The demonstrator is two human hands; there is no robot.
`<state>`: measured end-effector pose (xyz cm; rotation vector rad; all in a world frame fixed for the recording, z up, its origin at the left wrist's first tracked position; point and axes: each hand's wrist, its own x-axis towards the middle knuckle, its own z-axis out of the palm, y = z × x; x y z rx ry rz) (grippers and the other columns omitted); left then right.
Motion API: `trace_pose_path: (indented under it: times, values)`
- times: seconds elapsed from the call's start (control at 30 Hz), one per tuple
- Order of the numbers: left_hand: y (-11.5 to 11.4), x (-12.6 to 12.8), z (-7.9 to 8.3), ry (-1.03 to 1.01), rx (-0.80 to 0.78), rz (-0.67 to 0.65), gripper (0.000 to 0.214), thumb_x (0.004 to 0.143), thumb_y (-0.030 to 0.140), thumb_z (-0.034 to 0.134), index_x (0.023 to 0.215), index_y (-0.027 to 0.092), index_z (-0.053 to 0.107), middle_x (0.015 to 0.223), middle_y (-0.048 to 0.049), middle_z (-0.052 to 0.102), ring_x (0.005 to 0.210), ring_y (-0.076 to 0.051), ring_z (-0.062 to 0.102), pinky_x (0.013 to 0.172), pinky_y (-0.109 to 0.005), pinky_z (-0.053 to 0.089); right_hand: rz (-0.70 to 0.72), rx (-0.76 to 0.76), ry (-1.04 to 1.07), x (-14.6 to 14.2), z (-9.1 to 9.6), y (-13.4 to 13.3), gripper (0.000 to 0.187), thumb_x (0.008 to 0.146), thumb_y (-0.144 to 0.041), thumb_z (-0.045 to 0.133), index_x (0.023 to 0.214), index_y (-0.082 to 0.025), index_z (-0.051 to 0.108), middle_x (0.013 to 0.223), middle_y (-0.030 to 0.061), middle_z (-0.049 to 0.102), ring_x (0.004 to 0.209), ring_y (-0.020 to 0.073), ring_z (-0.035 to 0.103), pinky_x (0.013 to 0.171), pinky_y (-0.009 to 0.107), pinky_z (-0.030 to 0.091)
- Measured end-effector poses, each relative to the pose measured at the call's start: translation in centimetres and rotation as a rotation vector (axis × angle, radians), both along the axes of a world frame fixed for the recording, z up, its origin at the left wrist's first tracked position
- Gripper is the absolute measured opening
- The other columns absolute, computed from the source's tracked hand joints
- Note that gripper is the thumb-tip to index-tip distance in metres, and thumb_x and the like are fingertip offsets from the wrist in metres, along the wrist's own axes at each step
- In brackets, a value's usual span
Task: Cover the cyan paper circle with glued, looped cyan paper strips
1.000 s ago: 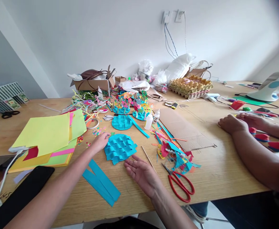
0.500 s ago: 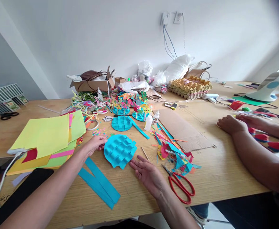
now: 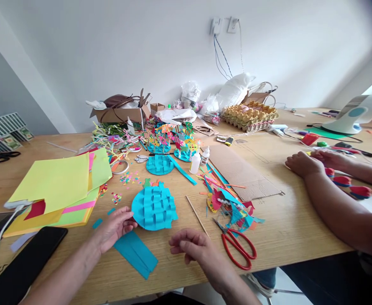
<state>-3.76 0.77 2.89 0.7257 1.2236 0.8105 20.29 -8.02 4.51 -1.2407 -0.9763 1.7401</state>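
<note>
A round blue woven paper disc lies on the wooden table in front of me. My left hand rests on the table with its fingertips touching the disc's left edge, fingers loosely spread. Beneath that hand lie blue paper strips. My right hand hovers just below the disc with its fingers curled in, holding nothing that I can see. Red-handled scissors lie to its right.
A stack of yellow and green paper and a black phone lie at the left. Paper scraps, glue bottles, cardboard and finished crafts fill the middle. Another person's arms rest at the right.
The blue disc has been turned and pulled nearer to me. My left hand came back along its left edge. My right hand drew back and curled its fingers.
</note>
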Motion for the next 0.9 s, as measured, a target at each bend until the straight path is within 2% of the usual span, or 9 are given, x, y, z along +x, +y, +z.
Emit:
trace_pose_path:
  times: [0.23,0.37,0.47,0.53,0.63,0.7,0.73,0.83,0.9]
  values:
    - [-4.2,3.8,0.0,-0.209,-0.040,0.095,0.010,0.072,0.008,0.063,0.079,0.013,0.061,0.077,-0.0062,0.069,0.069,-0.014,0.066,0.061,-0.019,0.054,-0.122,-0.061,0.186,-2.6,-1.3,0.3,0.028,0.061,-0.031,0.067,0.086,-0.018,0.063,0.093,0.0060,0.066,0.090,0.0212,0.060,0.060,0.023,0.039]
    - [-5.5,6.0,-0.3,-0.296,-0.031,0.161,0.011,0.071,0.007,0.064,0.079,0.014,0.062,0.080,-0.0047,0.069,0.072,-0.015,0.066,0.066,-0.020,0.054,-0.200,-0.044,0.241,-2.6,-1.8,1.1,0.028,0.060,-0.031,0.068,0.084,-0.018,0.062,0.084,0.0043,0.067,0.085,0.0199,0.061,0.058,0.023,0.039]
    - [-6.2,6.9,-0.6,-0.312,-0.072,0.192,0.008,0.073,0.008,0.062,0.078,0.013,0.061,0.078,-0.0060,0.068,0.071,-0.013,0.066,0.066,-0.019,0.053,-0.246,-0.026,0.191,-2.3,-2.4,2.1,0.024,0.059,-0.030,0.067,0.078,-0.017,0.061,0.073,0.0026,0.066,0.074,0.0172,0.062,0.056,0.022,0.038]
    - [-6.7,7.1,-0.7,-0.312,-0.107,0.145,0.005,0.074,0.014,0.063,0.075,0.014,0.059,0.075,-0.0061,0.067,0.068,-0.012,0.065,0.062,-0.017,0.051,-0.265,-0.004,0.127,-2.1,-2.7,2.9,0.020,0.057,-0.028,0.066,0.072,-0.017,0.059,0.064,0.0004,0.064,0.066,0.0156,0.061,0.054,0.022,0.038]
    - [-7.5,6.8,-0.6,-0.254,-0.096,-0.123,0.016,0.074,0.031,0.063,0.072,0.016,0.055,0.071,-0.0033,0.064,0.058,-0.011,0.062,0.048,-0.016,0.046,-0.263,0.016,0.062,-1.7,-3.1,4.1,0.015,0.054,-0.023,0.061,0.066,-0.018,0.053,0.053,-0.0032,0.059,0.055,0.0136,0.058,0.049,0.021,0.036]
    - [-7.6,6.4,-0.5,-0.056,0.040,-0.328,0.018,0.073,0.034,0.060,0.068,0.018,0.053,0.064,-0.0005,0.060,0.050,-0.011,0.057,0.042,-0.018,0.041,-0.263,0.031,0.036,-1.5,-3.1,4.6,0.014,0.054,-0.022,0.058,0.065,-0.018,0.050,0.050,-0.0046,0.058,0.051,0.0118,0.056,0.048,0.020,0.035]
    - [-7.4,6.1,-0.4,0.097,0.172,-0.395,0.017,0.073,0.032,0.058,0.065,0.019,0.053,0.061,0.0004,0.058,0.050,-0.012,0.055,0.043,-0.019,0.041,-0.264,0.044,0.022,-1.3,-3.1,4.8,0.013,0.054,-0.021,0.056,0.065,-0.018,0.050,0.050,-0.0049,0.058,0.050,0.0109,0.055,0.047,0.020,0.035]
    - [-6.5,5.2,-0.3,0.555,0.682,-0.427,0.012,0.076,0.023,0.050,0.065,0.021,0.056,0.066,-0.0010,0.058,0.065,-0.017,0.057,0.060,-0.026,0.045,-0.248,0.079,-0.010,-1.0,-3.1,4.9,0.012,0.056,-0.020,0.055,0.066,-0.018,0.049,0.049,-0.0060,0.056,0.050,0.0097,0.053,0.047,0.019,0.034]
    - [-5.7,4.6,-0.2,0.711,0.903,-0.405,0.017,0.079,0.019,0.044,0.072,0.023,0.058,0.077,-0.0027,0.060,0.076,-0.019,0.058,0.070,-0.029,0.045,-0.225,0.095,-0.028,-0.8,-3.0,4.7,0.011,0.056,-0.021,0.054,0.066,-0.018,0.050,0.049,-0.0065,0.055,0.050,0.0096,0.052,0.048,0.020,0.034]
